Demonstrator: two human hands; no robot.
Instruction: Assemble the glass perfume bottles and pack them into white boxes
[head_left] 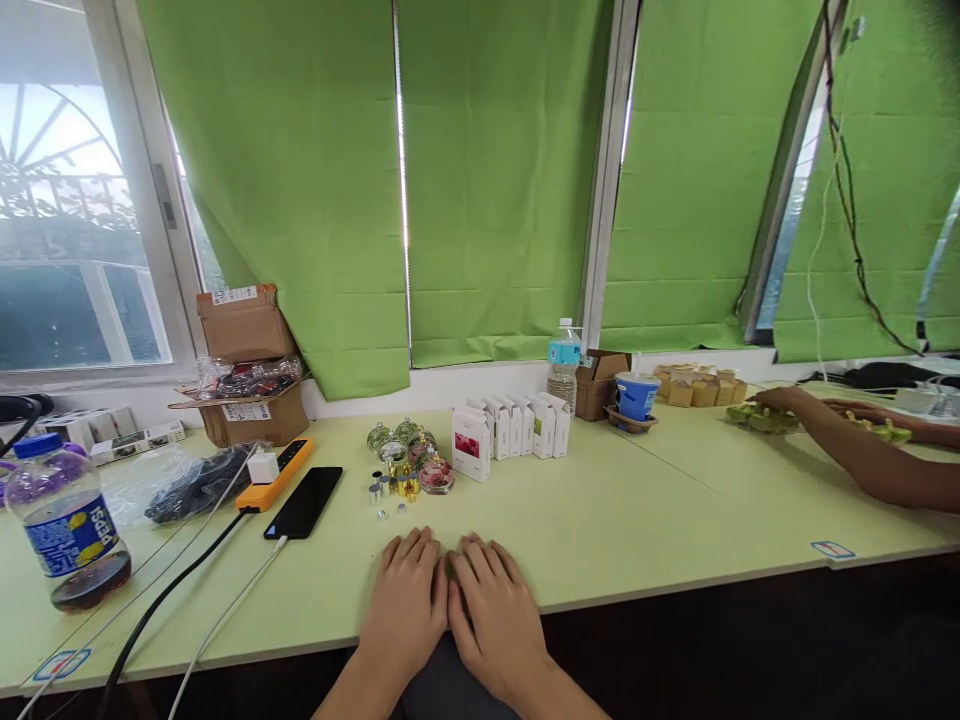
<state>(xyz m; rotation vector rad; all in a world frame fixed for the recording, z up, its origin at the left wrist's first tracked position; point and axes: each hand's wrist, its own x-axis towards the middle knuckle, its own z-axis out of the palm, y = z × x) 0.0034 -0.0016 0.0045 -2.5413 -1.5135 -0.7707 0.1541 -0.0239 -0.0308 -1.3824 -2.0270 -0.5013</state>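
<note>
Two bare hands of one person occupy the lower centre of the frame: left hand [405, 605] and right hand [495, 612], palms down at the front edge of the pale yellow-green table [637, 530]. On both hands the fingers are extended, lie close together and grip nothing; the thumbs point inward, side by side.

From where I stand, the items nearest the fingertips are the small silver and gold metallic cylinders [403, 487], at the centre of the frame. They stand just beyond the left fingertips, apart from them. Directly behind and beside these sits a cluster of round, faceted glass bottles [436, 475], some greenish, some pink. Adjoining on the right is a row of upright white cardboard boxes [471, 443], the front one printed with a magenta picture; it lies beyond the right fingertips, untouched.

Left of centre, a black smartphone [304, 503] lies flat with a white cable [232, 615] attached. Beside it rests an orange power strip [285, 470]. At the left edge stands a blue-capped, blue-labelled plastic drink bottle [71, 535]. At the right edge, a co-worker's arm [862, 440] extends over the table.
</note>
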